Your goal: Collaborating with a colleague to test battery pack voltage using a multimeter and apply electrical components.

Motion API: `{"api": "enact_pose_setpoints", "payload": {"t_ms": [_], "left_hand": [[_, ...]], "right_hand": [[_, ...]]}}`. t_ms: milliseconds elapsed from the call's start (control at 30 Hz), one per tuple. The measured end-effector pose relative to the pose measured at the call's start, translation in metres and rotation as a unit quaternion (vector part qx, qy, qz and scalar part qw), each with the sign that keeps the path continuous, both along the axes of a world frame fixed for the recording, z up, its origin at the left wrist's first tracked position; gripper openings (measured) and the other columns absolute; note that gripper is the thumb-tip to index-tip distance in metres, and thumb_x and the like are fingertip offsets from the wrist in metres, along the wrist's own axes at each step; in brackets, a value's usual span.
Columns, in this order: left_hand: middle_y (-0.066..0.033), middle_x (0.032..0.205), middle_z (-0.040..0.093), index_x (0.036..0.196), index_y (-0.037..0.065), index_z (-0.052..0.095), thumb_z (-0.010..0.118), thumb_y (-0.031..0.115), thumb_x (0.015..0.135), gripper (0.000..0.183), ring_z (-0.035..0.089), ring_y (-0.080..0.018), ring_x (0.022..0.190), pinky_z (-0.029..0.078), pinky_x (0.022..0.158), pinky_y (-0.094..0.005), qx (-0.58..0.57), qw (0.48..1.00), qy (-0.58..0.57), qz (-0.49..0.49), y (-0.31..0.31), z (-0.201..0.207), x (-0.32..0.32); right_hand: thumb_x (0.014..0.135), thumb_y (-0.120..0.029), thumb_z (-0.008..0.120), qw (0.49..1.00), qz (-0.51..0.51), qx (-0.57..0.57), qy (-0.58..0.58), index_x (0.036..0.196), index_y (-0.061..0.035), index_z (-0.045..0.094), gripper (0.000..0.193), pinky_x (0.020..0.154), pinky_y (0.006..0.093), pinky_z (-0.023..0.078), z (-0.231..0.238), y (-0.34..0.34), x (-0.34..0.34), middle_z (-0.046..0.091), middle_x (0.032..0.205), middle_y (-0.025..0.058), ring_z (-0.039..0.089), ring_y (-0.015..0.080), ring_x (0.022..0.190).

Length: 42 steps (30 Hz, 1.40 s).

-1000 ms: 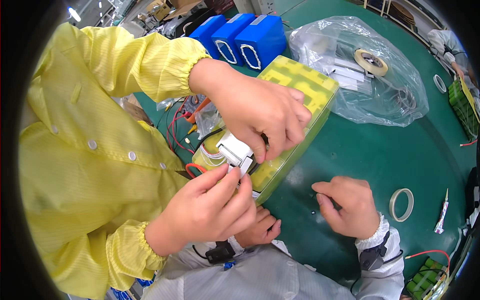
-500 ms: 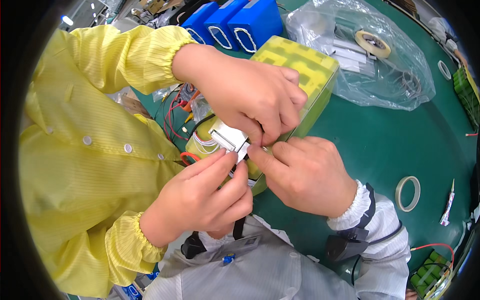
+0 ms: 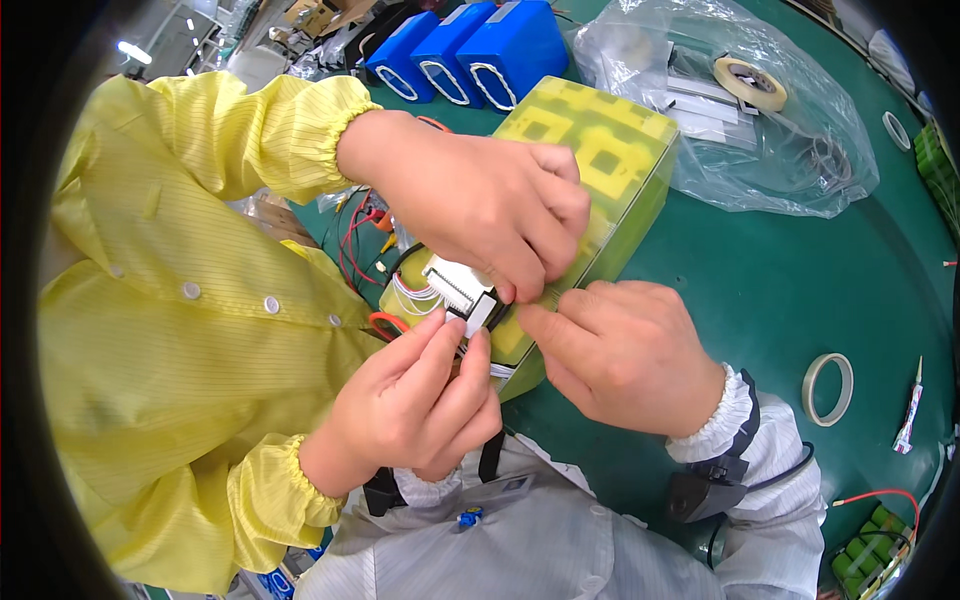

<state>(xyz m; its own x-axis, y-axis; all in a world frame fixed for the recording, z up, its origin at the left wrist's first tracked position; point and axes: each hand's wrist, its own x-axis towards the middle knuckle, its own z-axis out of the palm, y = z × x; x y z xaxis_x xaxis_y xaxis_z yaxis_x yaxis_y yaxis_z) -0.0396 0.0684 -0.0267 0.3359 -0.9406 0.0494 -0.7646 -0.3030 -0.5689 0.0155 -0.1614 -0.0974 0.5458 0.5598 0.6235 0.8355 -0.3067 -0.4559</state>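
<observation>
My right hand (image 3: pixel 628 352) is closed at the edge of a battery pack wrapped in yellow-green sheet (image 3: pixel 655 140). Its thumb and index finger press together beside a black cable; whatever is between them is hidden. Of my left hand (image 3: pixel 440 470) only a sliver shows, since a co-worker's lower hand (image 3: pixel 405 405) covers its fingers. That co-worker, in yellow, pinches a small white strip (image 3: pixel 481 314) next to a white connector module (image 3: pixel 455 282) with thin white wires. The co-worker's other hand (image 3: pixel 490 200) reaches over the pack, fingertips almost touching mine.
Three blue battery packs (image 3: pixel 515 50) stand at the back. A clear plastic bag (image 3: pixel 800 185) lies at the far right with a tape roll (image 3: pixel 750 82) on it. Another tape ring (image 3: pixel 828 390), a small tube (image 3: pixel 910 405) and green cells (image 3: pixel 868 550) lie on the right.
The co-worker's upper hand has shifted slightly left and down, showing more of the pack's top. My right hand has moved slightly right and down relative to the view.
</observation>
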Motion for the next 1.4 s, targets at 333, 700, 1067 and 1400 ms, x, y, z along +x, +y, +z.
{"api": "enact_pose_setpoints", "payload": {"t_ms": [333,700,1067,1400], "left_hand": [[-0.0124,0.106,0.067,0.084,0.003,0.059,0.076,0.003,0.071,0.021,0.069,-0.0311,0.095,0.064,0.084,-0.035,-0.093,0.995,0.047,-0.013,0.011,-0.001,0.007],[-0.0113,0.103,0.067,0.084,0.002,0.06,0.078,0.0,0.074,0.02,0.07,-0.026,0.09,0.063,0.08,-0.0327,-0.043,0.999,0.01,-0.023,0.016,0.005,0.007],[-0.0088,0.099,0.066,0.085,-0.006,0.067,0.075,-0.011,0.078,0.011,0.069,-0.0215,0.09,0.065,0.079,-0.029,0.095,0.989,-0.084,-0.08,-0.006,0.01,-0.008],[-0.0114,0.097,0.065,0.081,0.002,0.065,0.065,0.011,0.081,0.009,0.066,-0.0316,0.092,0.061,0.084,-0.0441,0.073,0.997,-0.019,0.01,-0.019,0.01,0.0]], "right_hand": [[0.075,-0.014,0.069,0.999,-0.006,-0.019,-0.033,0.092,-0.0078,0.063,0.019,0.056,0.0346,0.052,0.006,0.003,0.001,0.057,0.073,0.0019,0.065,0.0188,0.067],[0.09,-0.008,0.064,0.942,0.083,0.051,0.321,0.117,0.0069,0.064,0.031,0.05,0.0358,0.047,0.016,0.005,-0.018,0.066,0.069,0.01,0.062,0.0226,0.055],[0.096,-0.004,0.06,0.477,0.295,0.362,0.744,0.145,0.0055,0.043,0.052,0.052,0.0232,0.039,-0.013,0.018,-0.027,0.061,0.075,0.0005,0.052,0.0059,0.064],[0.084,-0.001,0.071,0.929,-0.048,0.201,0.307,0.112,0.0002,0.067,0.029,0.05,0.03,0.048,0.011,-0.004,-0.018,0.06,0.064,0.0062,0.059,0.0164,0.05]]}}
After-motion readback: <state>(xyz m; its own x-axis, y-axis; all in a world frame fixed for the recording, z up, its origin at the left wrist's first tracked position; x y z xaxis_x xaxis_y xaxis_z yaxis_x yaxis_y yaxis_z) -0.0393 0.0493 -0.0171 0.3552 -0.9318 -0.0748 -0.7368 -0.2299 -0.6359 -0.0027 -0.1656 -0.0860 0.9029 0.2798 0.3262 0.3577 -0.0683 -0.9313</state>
